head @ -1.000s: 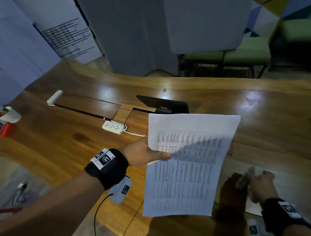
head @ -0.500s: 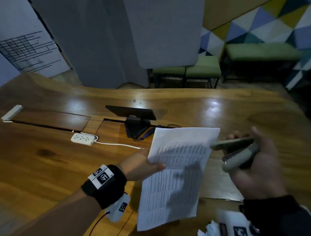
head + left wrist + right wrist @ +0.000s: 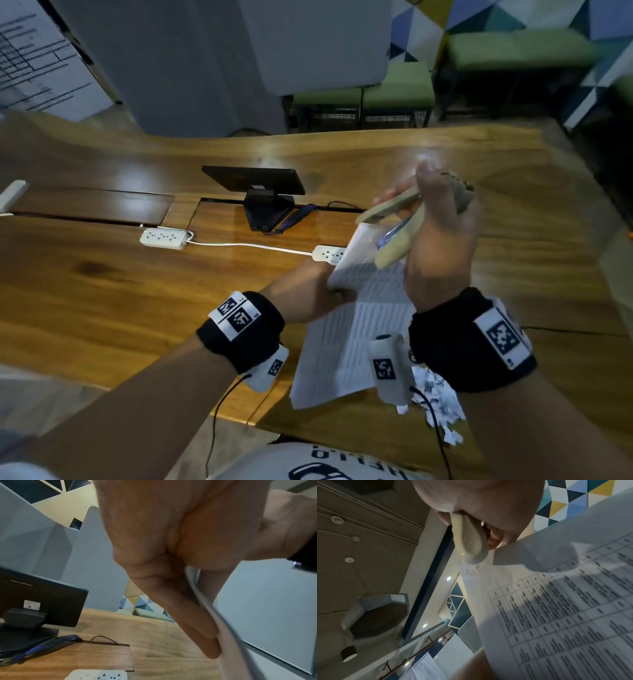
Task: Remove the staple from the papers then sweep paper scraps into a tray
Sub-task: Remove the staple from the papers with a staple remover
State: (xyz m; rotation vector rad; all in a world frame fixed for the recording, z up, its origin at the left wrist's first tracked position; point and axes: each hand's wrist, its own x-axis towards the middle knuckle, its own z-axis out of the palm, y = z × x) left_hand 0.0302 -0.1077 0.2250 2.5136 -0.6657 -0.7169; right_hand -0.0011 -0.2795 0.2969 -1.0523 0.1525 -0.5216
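My left hand [image 3: 337, 291] pinches the left edge of the printed papers [image 3: 356, 339] and holds them above the wooden table [image 3: 102, 281]; the left wrist view shows the fingers [image 3: 193, 622] flat against the sheet edge [image 3: 228, 642]. My right hand [image 3: 435, 219] grips a beige stapler-like tool [image 3: 394, 222], its two arms spread, at the papers' top left corner [image 3: 363, 240]. In the right wrist view the tool's rounded end [image 3: 471, 543] sits just beside the paper corner [image 3: 510, 555]. A pile of white paper scraps [image 3: 435, 397] lies on the table below my right wrist. No staple can be made out.
A dark tablet on a stand [image 3: 255, 185] stands mid-table, with a blue lanyard [image 3: 294, 217] beside it. Two white power strips [image 3: 164, 238] [image 3: 329, 255] joined by a cable lie in front of it. Green benches [image 3: 397, 85] stand beyond the far edge.
My right hand has lifted the tool from the right side up and left to the papers' top corner. The left hand has lowered and tilted the papers toward me.
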